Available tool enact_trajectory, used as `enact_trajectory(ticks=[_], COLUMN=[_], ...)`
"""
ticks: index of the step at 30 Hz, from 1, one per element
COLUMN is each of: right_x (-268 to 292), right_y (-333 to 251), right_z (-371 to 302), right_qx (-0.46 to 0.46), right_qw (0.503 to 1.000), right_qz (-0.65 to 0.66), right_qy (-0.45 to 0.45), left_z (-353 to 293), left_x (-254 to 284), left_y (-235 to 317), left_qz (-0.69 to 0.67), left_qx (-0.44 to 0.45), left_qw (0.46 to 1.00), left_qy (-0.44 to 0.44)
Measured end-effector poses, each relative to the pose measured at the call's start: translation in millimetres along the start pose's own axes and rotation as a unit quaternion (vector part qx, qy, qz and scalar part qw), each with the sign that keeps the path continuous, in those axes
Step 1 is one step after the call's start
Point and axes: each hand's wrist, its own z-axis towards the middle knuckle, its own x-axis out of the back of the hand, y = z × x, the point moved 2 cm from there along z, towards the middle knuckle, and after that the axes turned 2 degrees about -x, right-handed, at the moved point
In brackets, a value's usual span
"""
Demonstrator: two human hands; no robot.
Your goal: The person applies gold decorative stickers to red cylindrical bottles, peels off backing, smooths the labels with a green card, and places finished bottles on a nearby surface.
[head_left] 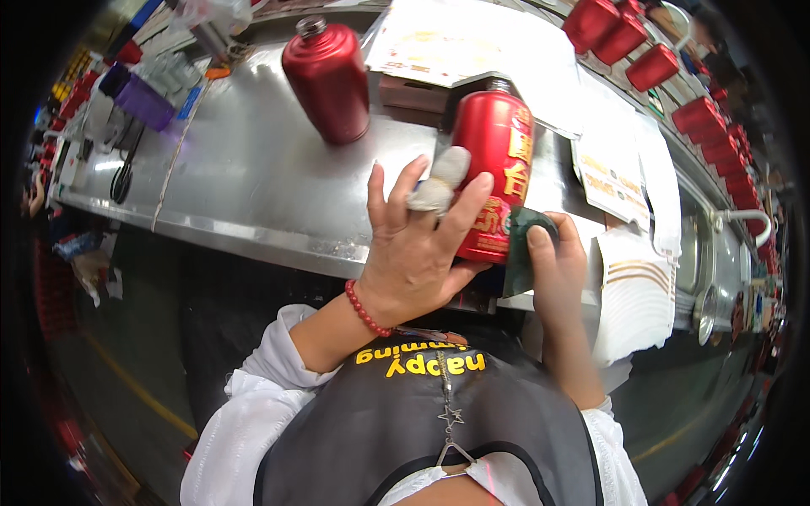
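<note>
— At the centre of the frame, head view: what is touched by the left hand point(415, 244)?
— The red bottle point(485, 143), gold-lettered, seen just right of centre, neck toward the top. Its side is touched by the index finger; the thumb is laid near its base. Other fingers spread, one covered by a grey-white wrap point(450, 166). Whether the bottle is gripped cannot be told.
— And the right hand point(558, 261)?
— A dark green sheet point(521, 266) is pinched there, thumb against fingers, at the bottle's lower right edge.
— Surroundings?
— Second red bottle point(327, 93) noted upright on the metal table point(253, 160), upper left of centre; white papers point(472, 34) spread at top.
</note>
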Motion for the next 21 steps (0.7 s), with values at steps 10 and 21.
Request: enact_trajectory(ticks=[10, 21], right_x=[20, 34], right_y=[-7, 17], right_z=[-5, -10], right_qx=[0.140, 0.312], right_qw=[0.972, 0.898], right_qz=[-0.178, -0.305], right_qy=[0.054, 0.059], left_z=[-8, -11], left_x=[-9, -18], left_y=[-15, -18], left_qz=[-0.009, -0.025], left_qx=[-0.010, 0.006], left_qw=[1.000, 1.000], left_qy=[-0.005, -0.009])
